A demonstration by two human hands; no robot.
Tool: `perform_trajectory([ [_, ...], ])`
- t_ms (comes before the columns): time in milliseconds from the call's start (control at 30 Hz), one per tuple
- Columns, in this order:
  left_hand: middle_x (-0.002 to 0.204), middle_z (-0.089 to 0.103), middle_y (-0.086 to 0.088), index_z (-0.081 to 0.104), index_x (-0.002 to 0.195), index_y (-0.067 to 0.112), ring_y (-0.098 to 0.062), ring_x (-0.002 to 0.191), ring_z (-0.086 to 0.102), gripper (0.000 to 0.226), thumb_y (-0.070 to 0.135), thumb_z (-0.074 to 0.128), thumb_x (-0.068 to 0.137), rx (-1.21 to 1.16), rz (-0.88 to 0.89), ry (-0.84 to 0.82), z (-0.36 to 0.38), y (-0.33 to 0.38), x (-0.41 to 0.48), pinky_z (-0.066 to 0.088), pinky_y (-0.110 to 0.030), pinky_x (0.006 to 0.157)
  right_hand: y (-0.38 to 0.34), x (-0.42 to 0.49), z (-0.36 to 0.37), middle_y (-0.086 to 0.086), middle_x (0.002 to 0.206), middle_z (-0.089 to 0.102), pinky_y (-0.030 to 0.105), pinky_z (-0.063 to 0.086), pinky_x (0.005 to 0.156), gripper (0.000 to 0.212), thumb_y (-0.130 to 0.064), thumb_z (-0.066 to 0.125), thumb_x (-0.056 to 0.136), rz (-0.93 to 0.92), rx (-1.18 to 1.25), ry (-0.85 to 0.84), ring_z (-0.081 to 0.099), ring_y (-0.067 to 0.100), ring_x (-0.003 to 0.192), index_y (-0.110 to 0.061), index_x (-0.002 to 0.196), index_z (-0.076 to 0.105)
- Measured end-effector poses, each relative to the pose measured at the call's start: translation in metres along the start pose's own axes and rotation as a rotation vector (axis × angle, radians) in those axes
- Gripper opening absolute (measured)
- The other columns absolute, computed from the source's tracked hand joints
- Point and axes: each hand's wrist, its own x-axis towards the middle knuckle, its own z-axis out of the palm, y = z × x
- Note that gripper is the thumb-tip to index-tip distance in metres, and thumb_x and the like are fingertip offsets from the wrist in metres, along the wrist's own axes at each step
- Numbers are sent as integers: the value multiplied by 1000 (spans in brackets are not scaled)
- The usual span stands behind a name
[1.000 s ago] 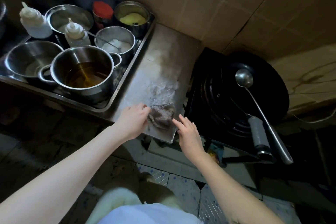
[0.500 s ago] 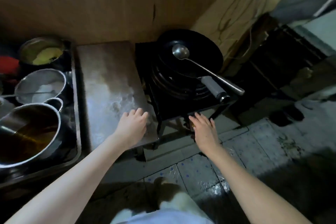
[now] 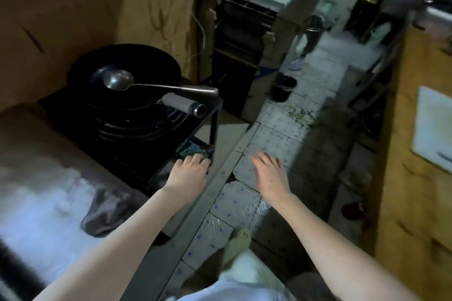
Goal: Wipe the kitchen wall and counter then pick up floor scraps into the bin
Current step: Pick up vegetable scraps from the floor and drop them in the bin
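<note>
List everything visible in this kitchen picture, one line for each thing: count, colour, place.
black metal stove frame: one, black, left of centre
round black metal wok: one, black, on the stove frame
long steel ladle: one, silver, bowl inside the wok
flat steel counter: one, grey with white residue, far left
crumpled grey cloth: one, grey, on the counter's near edge
green floor scraps: one scattered patch, green, on tiles ahead
dark round container: one, black, beyond the scraps
left hand: one, empty, beside the frame's leg
right hand: one, empty, above the tiles
</note>
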Motion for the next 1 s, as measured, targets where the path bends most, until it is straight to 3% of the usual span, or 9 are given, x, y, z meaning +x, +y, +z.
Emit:
perform_trajectory([
  [267,136,42,-6,40,134,17,-27,123,43,38,20,40,96,61,214,-49,-17,61,80,37,-40,101,70,-3,-15,5,143,43,40,28,113,60,-5,55,89,223,-37,23,37,24,133,-19,142,32],
  [433,135,44,-6,41,131,16,-27,121,45,36,20,39,96,81,299,-70,-32,102,137,37,-40,99,119,21,-26,6,145,42,41,29,113,55,-11,52,93,342,21,16,35,24,135,-19,143,31],
  [1000,136,43,-5,40,134,18,-24,122,44,38,25,41,96,88,412,-71,-69,190,361,37,-36,95,295,144,-62,5,136,48,36,34,107,48,-9,48,95,443,83,56,43,22,127,-18,141,36],
])
